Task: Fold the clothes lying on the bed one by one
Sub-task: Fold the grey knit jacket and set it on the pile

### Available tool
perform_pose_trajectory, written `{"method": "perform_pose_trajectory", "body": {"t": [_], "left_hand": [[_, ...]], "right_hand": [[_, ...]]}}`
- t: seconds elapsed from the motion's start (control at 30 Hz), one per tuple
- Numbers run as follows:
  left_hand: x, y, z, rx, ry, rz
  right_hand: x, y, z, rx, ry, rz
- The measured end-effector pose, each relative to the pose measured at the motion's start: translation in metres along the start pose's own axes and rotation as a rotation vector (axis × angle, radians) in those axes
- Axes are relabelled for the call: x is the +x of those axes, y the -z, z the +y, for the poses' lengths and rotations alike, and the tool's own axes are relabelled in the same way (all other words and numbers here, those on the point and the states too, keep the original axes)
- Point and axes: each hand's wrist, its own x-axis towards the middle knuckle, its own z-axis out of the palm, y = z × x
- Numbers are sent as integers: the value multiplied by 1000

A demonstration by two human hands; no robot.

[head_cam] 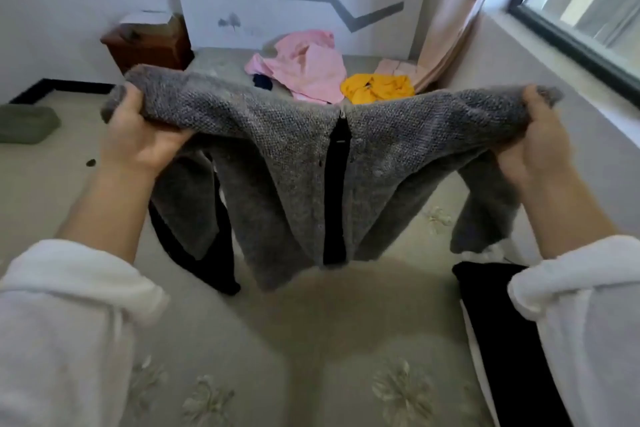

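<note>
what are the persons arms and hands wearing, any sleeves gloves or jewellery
Both arms wear loose, soft white sleeves. The left sleeve and the right sleeve are bunched into thick cuffs partway along the forearm. The left hand and the right hand are bare: no gloves, rings or watch show.

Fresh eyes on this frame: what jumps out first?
The grey knit cardigan fills the centre, held up over the bed and stretched by its shoulders between the left hand and the right hand, with its sleeves hanging down. Behind it, at the far end of the bed, a pink garment and a yellow garment lie crumpled.
</note>
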Motion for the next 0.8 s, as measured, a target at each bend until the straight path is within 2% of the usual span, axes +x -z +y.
{"method": "perform_pose_trajectory", "body": {"t": [0.1,0.17,0.27,0.3,0.33,0.43,0.53,0.6,0.67,0.73,0.8], "left_hand": [[-6,0,12,-153,-17,-74],[-16,17,10,-167,4,-67],[-38,61,-17,-163,76,-2],[-43,79,-28,-152,103,75],[-51,93,-40,-139,161,137],[-72,140,-86,-111,384,103],[-85,184,-131,15,472,590],[-97,207,-162,35,581,693],[-107,220,-186,62,703,746],[-115,228,-200,71,723,789],[-119,240,-209,55,663,821]], "right_hand": [[-16,5,-16,2,16,-40],[-32,14,-16,-36,2,-33],[-47,43,4,-24,-62,24],[-51,55,16,-48,-94,46],[-53,69,32,-83,-134,78],[-61,112,93,-212,-351,230],[-82,147,159,-339,-644,366],[-100,165,196,-395,-820,430],[-115,176,222,-445,-912,478],[-124,182,235,-505,-930,501],[-123,188,241,-521,-908,501]]}}
